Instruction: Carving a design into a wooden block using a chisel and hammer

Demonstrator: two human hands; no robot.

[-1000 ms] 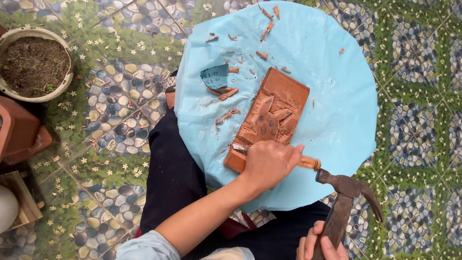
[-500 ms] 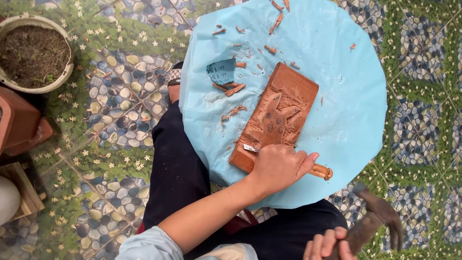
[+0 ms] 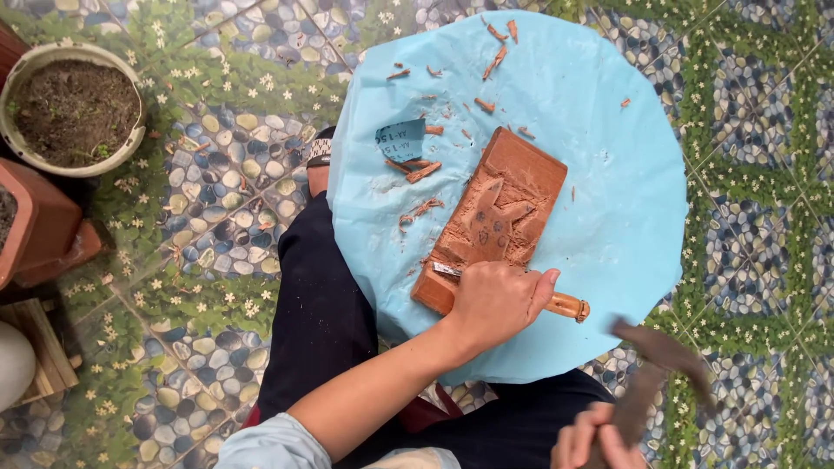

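At the far left edge a white rounded object (image 3: 13,365) sits on a small wooden stand (image 3: 43,352), with terracotta planters (image 3: 43,227) above it and a pale round pot of dark soil (image 3: 74,108) near the top corner. All of these rest on the floor (image 3: 217,200), tiled in a pebble-and-flower pattern.

Toward the middle, the person's dark trousers (image 3: 326,321) show below a round light-blue paper sheet (image 3: 599,156) spread across the lap. Reddish wood chips (image 3: 421,169) lie scattered over the sheet's upper left part, near a small darker blue paper scrap (image 3: 400,139).

The carved wooden block (image 3: 495,213) lies tilted on the sheet, its lower end toward the person — a shallow relief is cut into its top face. The left hand (image 3: 497,304) comes up from a light-blue sleeve (image 3: 278,443) and its grip is pressed together around a chisel (image 3: 569,306); the metal tip touches the block's lower left edge, and the wooden handle end sticks out to the right of the fist.

Further right and lower, the right hand (image 3: 586,443) is partly cut off by the bottom edge. Its fingers wrap the handle of a claw hammer (image 3: 660,365), which is blurred and raised clear of the chisel's handle.
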